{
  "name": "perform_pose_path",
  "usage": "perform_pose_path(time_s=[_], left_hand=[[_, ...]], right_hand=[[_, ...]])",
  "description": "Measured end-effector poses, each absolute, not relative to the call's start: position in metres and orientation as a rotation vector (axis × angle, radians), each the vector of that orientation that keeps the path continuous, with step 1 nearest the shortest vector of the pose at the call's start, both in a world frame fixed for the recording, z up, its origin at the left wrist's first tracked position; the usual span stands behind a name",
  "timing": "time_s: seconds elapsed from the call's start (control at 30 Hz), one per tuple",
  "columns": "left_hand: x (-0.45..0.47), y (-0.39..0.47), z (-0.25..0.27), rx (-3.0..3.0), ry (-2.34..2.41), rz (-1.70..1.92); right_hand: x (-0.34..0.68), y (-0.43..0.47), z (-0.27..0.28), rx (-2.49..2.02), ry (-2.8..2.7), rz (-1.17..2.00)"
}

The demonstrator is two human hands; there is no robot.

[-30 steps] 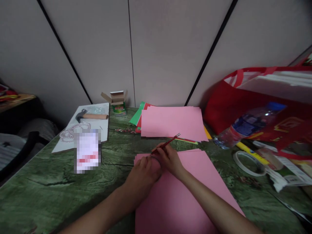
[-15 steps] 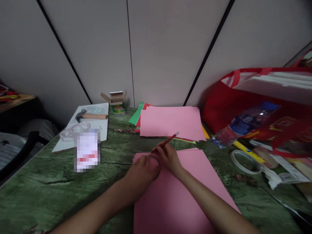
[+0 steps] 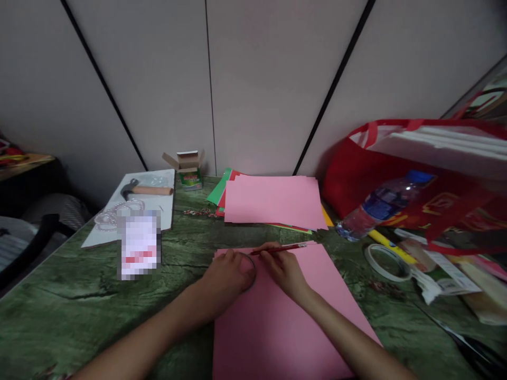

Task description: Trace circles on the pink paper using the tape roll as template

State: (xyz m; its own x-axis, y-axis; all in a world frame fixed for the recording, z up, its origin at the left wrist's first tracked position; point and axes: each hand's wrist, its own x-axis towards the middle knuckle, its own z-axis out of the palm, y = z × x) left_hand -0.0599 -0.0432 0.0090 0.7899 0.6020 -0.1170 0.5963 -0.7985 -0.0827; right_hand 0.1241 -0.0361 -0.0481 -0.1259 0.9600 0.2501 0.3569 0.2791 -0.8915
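Pinning a ring (image 3: 255, 270) near the paper's (image 3: 285, 322) far left corner, left hand (image 3: 225, 275) curls fingers over it, right hand (image 3: 283, 269) pinches pencil (image 3: 277, 248) beside it; pencil work looks unfinished, marks too small to tell.

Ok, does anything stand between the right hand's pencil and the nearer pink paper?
Nothing visible does: the right hand holds the pencil low over the pink paper. Beside it, the left hand rests on a round, dark-edged piece.
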Motion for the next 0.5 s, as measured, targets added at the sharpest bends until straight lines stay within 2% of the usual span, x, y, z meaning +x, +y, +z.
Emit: perform_pose_path(time_s=[0.5], left_hand=[[-0.056, -0.042, 0.024, -3.082, -0.964, 0.264]], right_hand=[[0.132, -0.055, -0.048, -1.262, -1.591, 0.873]])
